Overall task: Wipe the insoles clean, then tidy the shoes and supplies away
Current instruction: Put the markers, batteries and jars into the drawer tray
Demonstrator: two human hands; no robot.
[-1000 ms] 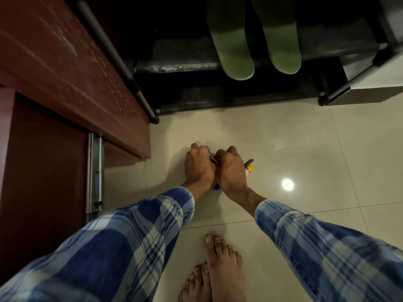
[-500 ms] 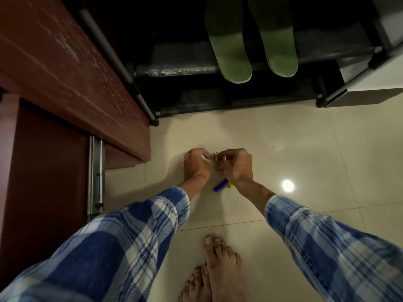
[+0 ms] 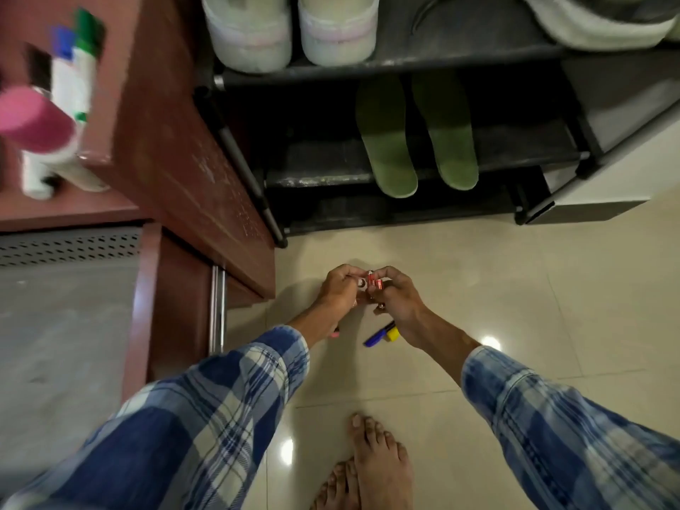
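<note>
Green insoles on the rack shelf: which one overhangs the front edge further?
The green foam insole nearer the red-brown wooden cabinet; its rounded end juts further past the black shelf than the other insole does.

Left hand and right hand pinch red cylinders.

Floor and rack, as I see them from here.
The pale tiled floor bears two bare feet at bottom centre; on the black rack above, the middle shelf holds two green insoles side by side, the top shelf white shoes.
</note>
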